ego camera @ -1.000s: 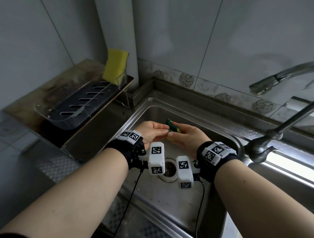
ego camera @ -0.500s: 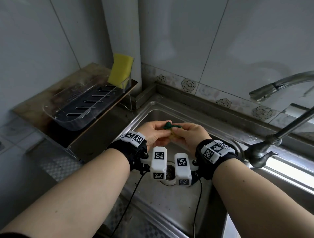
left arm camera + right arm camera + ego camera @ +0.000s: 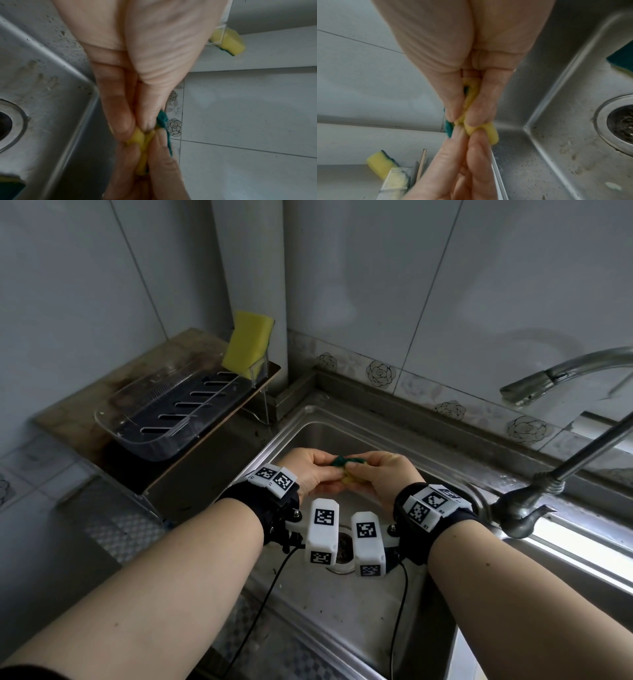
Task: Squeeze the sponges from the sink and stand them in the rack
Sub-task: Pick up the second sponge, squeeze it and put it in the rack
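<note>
Above the sink, both hands meet over the drain. The left hand and the right hand each pinch one end of a yellow and green sponge, which is crumpled tight between them. The head view shows little of it: a green fold on top and a scrap of yellow below, with the fingers hidden behind the knuckles.

The left wrist view fills that in. The left hand's fingers curl round the yellow foam, thumb pressed against it, and the green scouring layer sticks out toward the tiled wall. The right hand's fingers come up from below and close on the same piece. The right wrist view shows the reverse: the right thumb and fingers clamp the foam, and a yellow end bulges free toward the sink wall.

A second sponge stands upright in the clear rack, at the rack's end nearest the sink, on the shelf to the left of the sink. All three views catch it.

Only the wrist views show a third sponge lying on the sink floor, beyond the drain from the hands; in the head view it is out of sight. The tap stands on the sink's right rim.
</note>
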